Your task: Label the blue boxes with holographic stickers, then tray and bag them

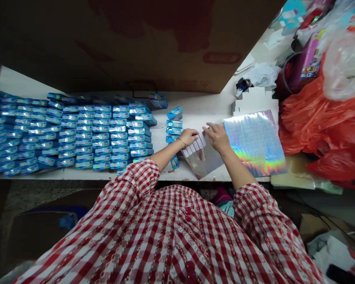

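My left hand, a bangle at its wrist, has its fingers drawn together at the upper end of a row of white strips. Those strips lie side by side on a silvery sheet; whatever sits between the left fingertips is too small to make out. At the sheet's upper right edge, my right hand has its fingers spread, with no held object visible. Beside it lies a shiny rainbow sheet. Just left of my left hand stands a short column of small blue boxes.
Many stacked blue boxes fill the table's left side. A large cardboard box looms along the back. To the right are flat white cartons, red plastic bags and a clear bag.
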{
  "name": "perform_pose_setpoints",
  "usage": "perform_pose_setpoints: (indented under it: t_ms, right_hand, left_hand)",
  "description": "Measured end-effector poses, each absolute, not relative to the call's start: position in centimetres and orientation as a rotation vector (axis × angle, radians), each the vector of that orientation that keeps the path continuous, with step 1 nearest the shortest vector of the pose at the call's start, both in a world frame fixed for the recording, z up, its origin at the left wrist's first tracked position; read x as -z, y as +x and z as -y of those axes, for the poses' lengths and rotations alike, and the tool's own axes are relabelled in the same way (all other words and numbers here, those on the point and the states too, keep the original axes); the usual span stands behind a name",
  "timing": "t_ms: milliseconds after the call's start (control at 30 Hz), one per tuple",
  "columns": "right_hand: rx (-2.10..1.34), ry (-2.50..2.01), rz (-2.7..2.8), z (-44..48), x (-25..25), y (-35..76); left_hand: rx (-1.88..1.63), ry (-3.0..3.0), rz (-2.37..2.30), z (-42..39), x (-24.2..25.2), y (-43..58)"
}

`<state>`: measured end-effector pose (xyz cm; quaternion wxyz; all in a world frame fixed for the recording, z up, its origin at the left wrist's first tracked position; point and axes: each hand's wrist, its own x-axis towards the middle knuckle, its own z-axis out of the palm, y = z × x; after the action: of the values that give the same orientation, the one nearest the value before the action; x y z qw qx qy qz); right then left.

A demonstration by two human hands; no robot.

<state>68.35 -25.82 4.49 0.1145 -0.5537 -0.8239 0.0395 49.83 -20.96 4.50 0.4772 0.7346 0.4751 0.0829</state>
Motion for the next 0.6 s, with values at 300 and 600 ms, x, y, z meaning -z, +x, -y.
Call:
perform_pose_setpoints:
  t_ms: [300,600]
  right_hand:
    - [-0.116,-1.565,2.418,27.9,-4.6,68.8]
    - [-0.256,-1.553,2.416,27.3,-5.9,68.9]
  left_hand:
    - [-0.274,1.688,-1.113,21.3,-3.8,49.6]
    - [-0.324,1.678,-0.951,21.9,-5.5,49.4]
